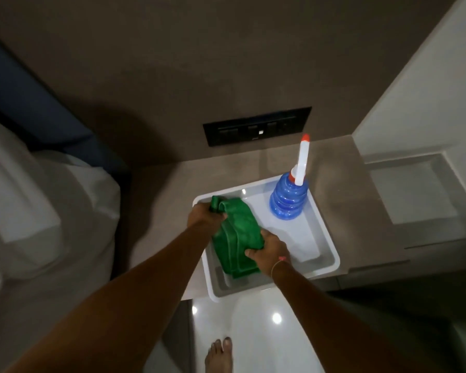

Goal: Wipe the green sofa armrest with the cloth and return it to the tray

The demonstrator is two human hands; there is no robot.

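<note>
Head view, looking down on a white tray that sits on a brown counter, its near edge overhanging the counter's front. A folded green cloth lies over the left half of the tray, running from the far left corner toward the near wall; whether its lower end rests on the tray floor cannot be told. The left hand is closed around the far end of the cloth at the tray's far left corner, with a fold of cloth standing up above the fist. The right hand grips the cloth's right edge near its middle, thumb and fingers pinched on the fabric; a thin red thread circles that wrist. Both forearms reach in from the bottom of the frame. A blue ribbed spray bottle stands upright in the far right corner of the tray, apart from the cloth, with its white nozzle and red tip pointing up. A dark switch panel is set in the wall behind the counter. White bedding fills the left side, blurred. A bare foot stands on the glossy white floor below the tray. A pale ledge lies to the right of the counter.
</note>
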